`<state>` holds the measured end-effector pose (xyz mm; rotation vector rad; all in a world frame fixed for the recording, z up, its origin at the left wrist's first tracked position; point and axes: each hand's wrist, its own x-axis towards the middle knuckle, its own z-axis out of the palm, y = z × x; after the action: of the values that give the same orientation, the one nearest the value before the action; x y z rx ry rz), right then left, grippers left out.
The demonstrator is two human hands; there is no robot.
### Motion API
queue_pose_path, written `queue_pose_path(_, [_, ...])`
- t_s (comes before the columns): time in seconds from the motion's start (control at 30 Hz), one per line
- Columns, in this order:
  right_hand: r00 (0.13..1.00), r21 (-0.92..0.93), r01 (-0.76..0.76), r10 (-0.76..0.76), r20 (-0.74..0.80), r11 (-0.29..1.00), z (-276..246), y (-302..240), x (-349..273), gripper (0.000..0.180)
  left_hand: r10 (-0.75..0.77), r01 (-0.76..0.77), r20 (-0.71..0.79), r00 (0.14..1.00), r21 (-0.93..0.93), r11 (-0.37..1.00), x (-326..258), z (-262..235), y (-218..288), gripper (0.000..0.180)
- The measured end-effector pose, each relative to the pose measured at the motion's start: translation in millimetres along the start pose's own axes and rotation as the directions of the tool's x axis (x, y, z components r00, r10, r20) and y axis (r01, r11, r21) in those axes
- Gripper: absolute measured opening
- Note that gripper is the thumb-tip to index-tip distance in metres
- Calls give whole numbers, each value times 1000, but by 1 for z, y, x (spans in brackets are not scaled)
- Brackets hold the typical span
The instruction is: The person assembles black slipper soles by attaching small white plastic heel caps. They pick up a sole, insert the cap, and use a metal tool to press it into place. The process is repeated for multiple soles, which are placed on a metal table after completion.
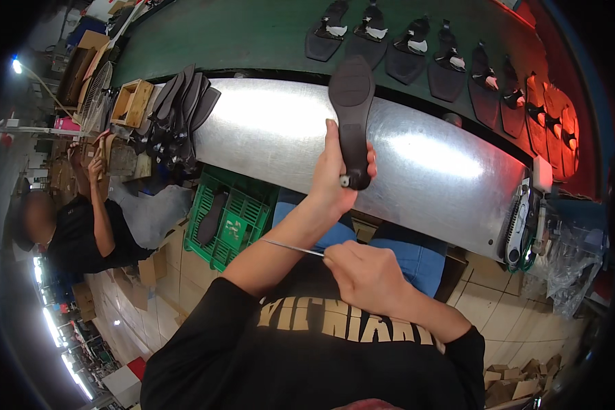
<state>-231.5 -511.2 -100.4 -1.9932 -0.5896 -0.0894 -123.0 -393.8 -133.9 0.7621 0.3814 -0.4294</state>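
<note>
My left hand is closed around the narrow end of a dark brown sandal, thumb on one side and fingertips on the other. Its outsole faces me, with the broad toe end pointing away over the metal bench. A small pale round spot shows at its near end, by my palm. Close to my chest, my right hand is shut on a thin metal rod. The rod points left across my left forearm; its other end is hidden in my fist.
Several strapped sandals line the green conveyor belt beyond the metal bench. More soles are heaped at left beside a wooden box. A green crate stands below. A co-worker works at far left.
</note>
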Motion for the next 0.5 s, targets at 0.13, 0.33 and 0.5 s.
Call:
queue_pose_path(0.13, [942, 276, -282, 319, -103, 919, -25, 18, 6, 28, -51, 47, 92, 994, 43, 998, -5, -4, 8, 66])
queue_pose_path(0.33, [811, 802, -438, 563, 157, 407, -24, 32, 12, 53, 16, -32, 189, 982, 86, 996, -18, 2, -7, 49])
queue_pose_path(0.5, [786, 941, -338, 557, 268, 25, -29, 45, 6, 50, -19, -57, 299, 954, 245, 968, -27, 7, 2, 40])
